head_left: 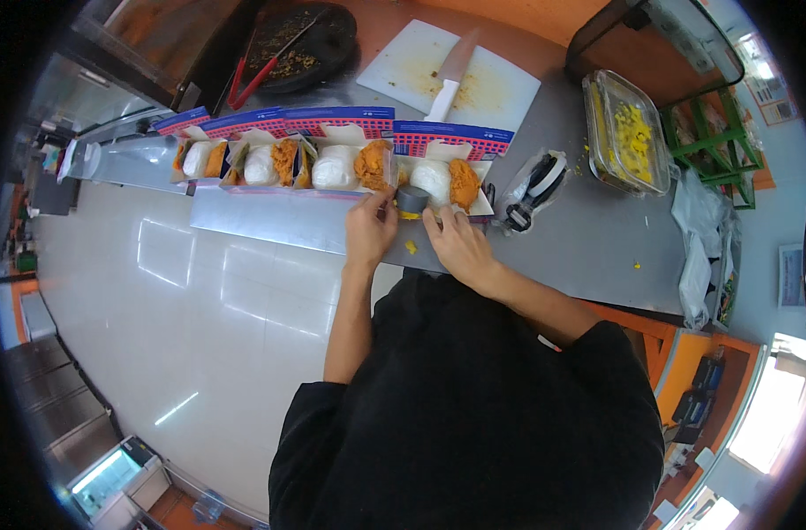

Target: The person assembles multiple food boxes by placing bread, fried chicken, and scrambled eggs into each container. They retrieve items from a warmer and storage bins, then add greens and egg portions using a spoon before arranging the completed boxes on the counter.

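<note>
gray cup (412, 200) sits between the left hand (370, 230) and right hand (463, 248), at the near side of an open meal box (456, 137). both hands have loosely bent fingers; whether either grips anything, i can't tell from here. best to steady the box with light fingertips, keep the cup level, and avoid squashing the white wrapped bundle (431, 179) just beyond the right hand. yellow bits (411, 247) lie between the hands.
</note>
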Demonstrator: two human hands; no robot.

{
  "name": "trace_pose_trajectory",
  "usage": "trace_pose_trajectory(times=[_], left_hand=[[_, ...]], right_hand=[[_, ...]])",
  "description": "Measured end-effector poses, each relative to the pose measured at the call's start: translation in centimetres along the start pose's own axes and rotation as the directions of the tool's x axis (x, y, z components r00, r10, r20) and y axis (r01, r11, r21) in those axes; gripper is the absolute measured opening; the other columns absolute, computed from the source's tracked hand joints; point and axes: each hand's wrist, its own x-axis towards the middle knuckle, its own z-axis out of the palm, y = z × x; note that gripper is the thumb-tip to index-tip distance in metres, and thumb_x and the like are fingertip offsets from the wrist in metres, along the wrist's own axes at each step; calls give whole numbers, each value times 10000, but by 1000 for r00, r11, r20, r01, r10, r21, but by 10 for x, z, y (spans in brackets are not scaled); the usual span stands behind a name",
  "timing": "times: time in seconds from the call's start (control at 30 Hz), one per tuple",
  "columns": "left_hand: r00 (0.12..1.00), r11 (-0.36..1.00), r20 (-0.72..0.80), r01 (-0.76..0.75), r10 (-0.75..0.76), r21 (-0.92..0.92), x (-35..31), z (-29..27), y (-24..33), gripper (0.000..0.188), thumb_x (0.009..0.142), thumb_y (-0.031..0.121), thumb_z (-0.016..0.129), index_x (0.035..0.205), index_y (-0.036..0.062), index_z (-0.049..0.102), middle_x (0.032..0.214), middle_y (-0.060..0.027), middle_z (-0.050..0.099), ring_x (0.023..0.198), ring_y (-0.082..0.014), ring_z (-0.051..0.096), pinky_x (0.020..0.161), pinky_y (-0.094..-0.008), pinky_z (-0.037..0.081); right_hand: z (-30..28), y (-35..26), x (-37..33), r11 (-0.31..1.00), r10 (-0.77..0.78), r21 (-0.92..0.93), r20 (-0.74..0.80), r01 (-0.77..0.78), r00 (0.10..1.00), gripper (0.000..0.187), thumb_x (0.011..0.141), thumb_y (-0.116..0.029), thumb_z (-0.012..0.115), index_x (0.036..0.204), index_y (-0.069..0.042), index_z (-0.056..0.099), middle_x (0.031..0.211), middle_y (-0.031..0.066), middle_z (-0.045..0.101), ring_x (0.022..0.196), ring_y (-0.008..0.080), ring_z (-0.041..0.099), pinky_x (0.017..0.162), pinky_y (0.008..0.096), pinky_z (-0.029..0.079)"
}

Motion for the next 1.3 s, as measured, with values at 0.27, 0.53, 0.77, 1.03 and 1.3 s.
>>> trace_pose_trajectory(times=[0.27,0.53,0.77,1.03,1.3], left_hand=[[997,995,5,74,-74,-62,-3,2,2,284,874,48,676,1150,-18,696,934,-197,718,753,-250,726,690,-347,566],[932,951,-201,278,-302,-138,-31,4,17,264,909,130,696,1115,-24,640,865,-172,676,750,-276,689,681,-384,541],[997,984,-61,61,-51,167,-74,24,27,259,844,119,736,1067,7,668,929,-171,661,892,-362,645,794,-441,530],[999,966,-29,22,-15,258,-77,27,12,148,825,19,709,973,5,713,882,-154,679,807,-346,674,720,-428,552],[980,998,-199,-7,19,59,-43,-3,60,117,837,-55,703,938,3,688,897,-127,688,739,-239,684,672,-323,554]], right_hand=[[14,2,-13,991,60,126,-148,-42,987,520,863,-28,553,1379,6,500,1050,176,504,951,333,614,758,417,573],[15,10,-14,969,127,228,-114,-99,985,555,828,40,551,1379,-17,523,1005,150,516,886,334,648,750,423,566],[8,13,-17,936,195,331,-206,-119,959,559,813,38,579,1366,-26,533,1002,152,519,850,344,660,694,448,568],[1,5,-20,948,24,318,11,-26,1000,436,894,3,522,1330,1,516,1076,176,551,874,356,662,713,429,574],[-3,24,-22,745,310,667,-319,-20,896,362,929,20,546,1290,16,578,969,159,586,730,309,635,643,377,530]])
